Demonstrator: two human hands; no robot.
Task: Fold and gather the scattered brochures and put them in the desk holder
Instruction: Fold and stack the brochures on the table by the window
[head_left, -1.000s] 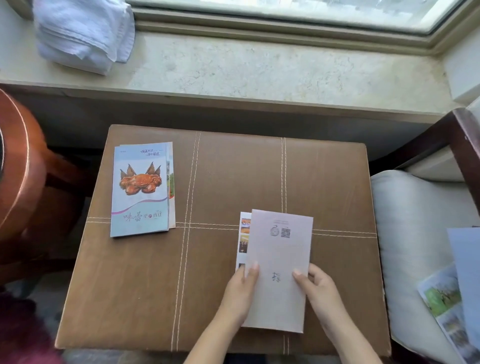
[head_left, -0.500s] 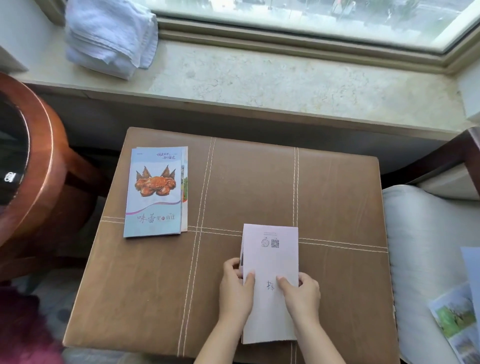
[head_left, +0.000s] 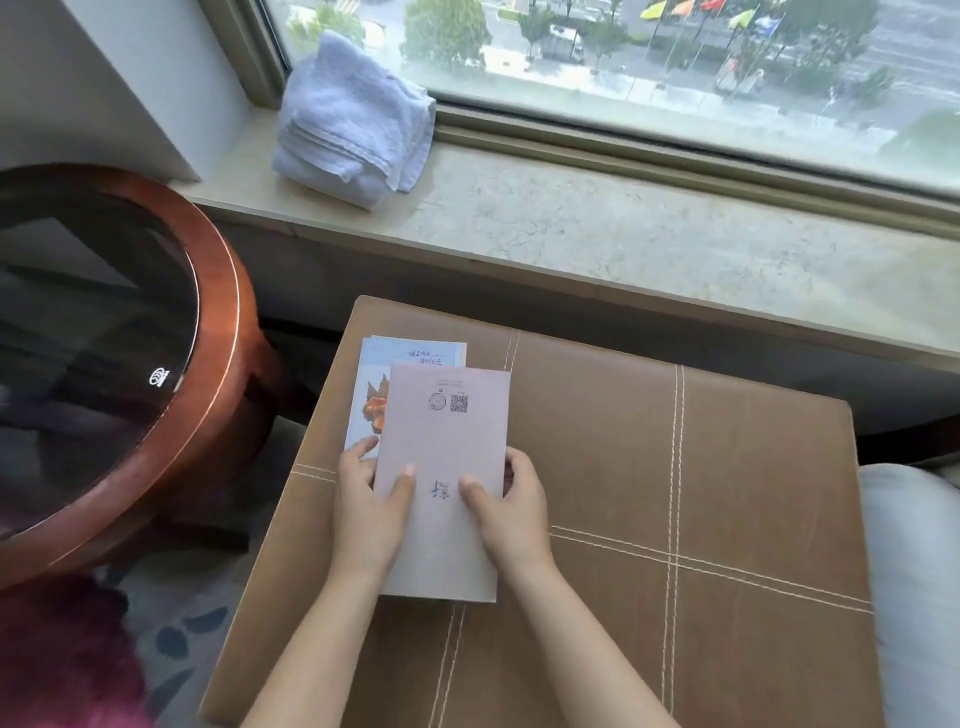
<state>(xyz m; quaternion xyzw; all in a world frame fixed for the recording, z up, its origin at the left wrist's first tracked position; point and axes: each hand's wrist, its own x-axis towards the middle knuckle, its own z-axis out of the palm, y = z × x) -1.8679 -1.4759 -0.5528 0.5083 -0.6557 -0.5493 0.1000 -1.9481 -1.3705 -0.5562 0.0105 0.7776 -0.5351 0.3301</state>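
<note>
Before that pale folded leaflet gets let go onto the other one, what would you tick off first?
1. Both hands grip the pale brochure: ok. Left hand and right hand pinch it, thumbs on top.
2. It is folded shut: ok, it looks flat, with no panel sticking out.
3. It sits over the crab brochure: ok, overlapping.
4. Edges line up: not ok. The crab brochure pokes out on the left and at the far end.
5. Stack rests well on the brown ottoman: ok, though close to its left edge.
6. Desk holder is ready: cannot tell, none in view.
</note>
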